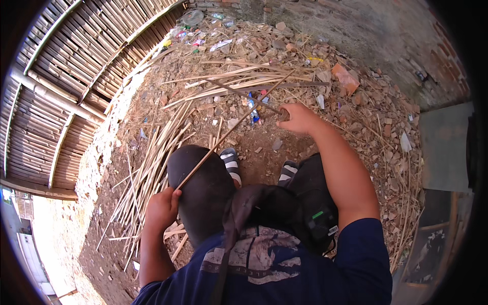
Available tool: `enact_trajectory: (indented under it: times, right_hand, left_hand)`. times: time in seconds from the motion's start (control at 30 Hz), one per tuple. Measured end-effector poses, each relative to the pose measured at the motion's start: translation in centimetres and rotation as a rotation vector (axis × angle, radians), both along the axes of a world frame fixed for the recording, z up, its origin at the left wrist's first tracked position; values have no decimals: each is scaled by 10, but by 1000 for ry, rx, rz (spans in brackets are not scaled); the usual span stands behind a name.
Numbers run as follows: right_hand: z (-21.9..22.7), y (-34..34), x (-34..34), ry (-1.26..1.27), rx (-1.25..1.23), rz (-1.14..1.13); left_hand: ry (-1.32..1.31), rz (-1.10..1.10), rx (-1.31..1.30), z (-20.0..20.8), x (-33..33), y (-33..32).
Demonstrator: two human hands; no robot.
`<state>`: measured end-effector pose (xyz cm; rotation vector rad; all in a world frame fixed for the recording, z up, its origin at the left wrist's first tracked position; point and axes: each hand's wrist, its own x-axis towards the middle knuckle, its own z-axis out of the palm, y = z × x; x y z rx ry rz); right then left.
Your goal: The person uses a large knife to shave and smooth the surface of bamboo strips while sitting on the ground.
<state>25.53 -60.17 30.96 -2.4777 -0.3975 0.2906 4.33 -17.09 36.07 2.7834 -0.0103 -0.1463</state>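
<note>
My left hand (161, 208) is closed on the near end of a long, thin bamboo strip (223, 137). The strip slants up and away over my left knee toward the far right. Farther out, my right hand (299, 119) grips the end of a dark, narrow strip (239, 93), which points to the far left. Whether this is a blade or darker bamboo I cannot tell. The two pieces cross in front of my right hand. Beside my left leg lies a loose pile of split bamboo strips (147, 178), and another bundle of strips (254, 80) lies beyond my feet.
Rubble and litter cover the ground, with a broken brick (345, 79) at the far right. A bamboo slat panel (66, 96) stands on the left. A brick wall (356, 35) closes the far side, and a grey panel (447, 147) is on the right.
</note>
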Motion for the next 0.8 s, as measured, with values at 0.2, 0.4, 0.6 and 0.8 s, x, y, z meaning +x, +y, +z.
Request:
enact_trajectory:
  times: [0.2, 0.4, 0.6, 0.8]
  right_hand:
    - [-4, 12, 1, 22, -49, 162]
    - [-14, -9, 6, -86, 86, -120]
    - [3, 11, -10, -23, -64, 153]
    - [-9, -15, 7, 3, 56, -38]
  left_hand:
    - [-12, -12, 49, -2, -2, 5]
    - [-43, 7, 23, -6, -3, 5]
    - [-16, -16, 53, -2, -3, 3]
    - [-93, -14, 61, -9, -5, 4]
